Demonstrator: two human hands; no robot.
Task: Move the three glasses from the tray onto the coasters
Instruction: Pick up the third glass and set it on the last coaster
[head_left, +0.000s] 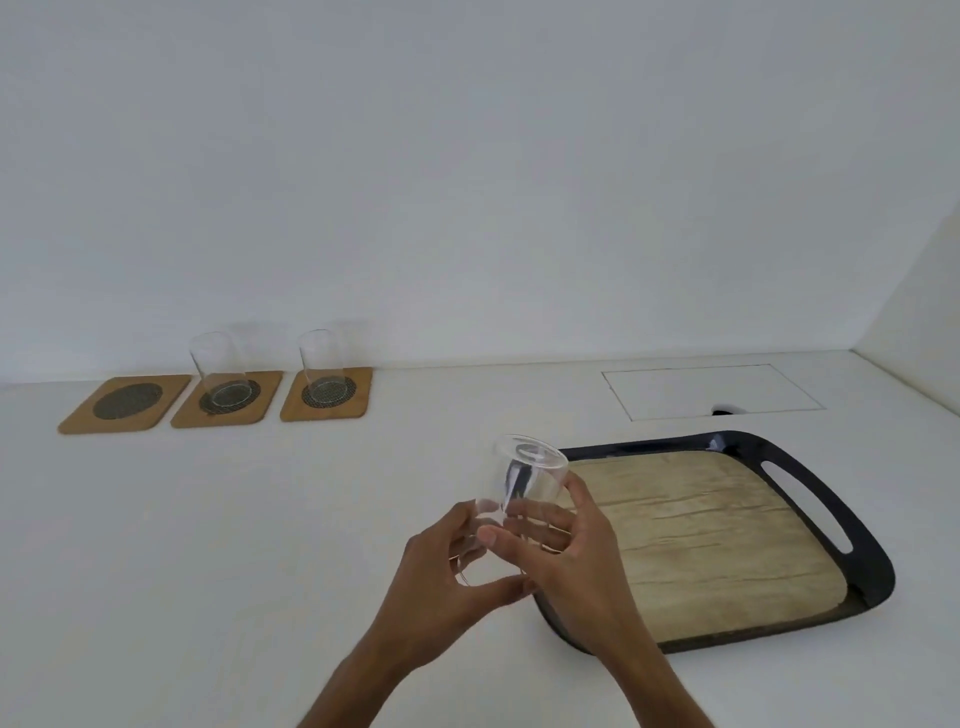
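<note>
Glass number three (511, 499), clear and empty, is held in the air between both hands, just off the near left corner of the tray (862, 551) and above the white counter (260, 545). It is tilted, with its rim leaning away and to the right. The left hand (447, 566) is curled around its lower part from the left, thumb underneath and fingers partly seen through the glass. The right hand (571, 545) is closed on it from the right, with the thumb laid across the near side and the fingers wrapped behind. Both forearms are seen rising from the bottom edge of the view.

On the tray, which is dark with a cut-out handle on its right side, only a tan mat with a wood-grain look (701, 535) is seen.

Well apart, at the far left of the counter against the wall, three wooden coasters with dark round centres are set in a row. The right coaster (328, 394) carries an upright glass (320, 358), and the middle coaster (227, 399) carries another upright glass (213, 364). The left coaster (125, 404) is bare.

Behind the tray, a thin rectangular outline (711, 391) is marked in the counter, with a small dark notch at its near edge.
</note>
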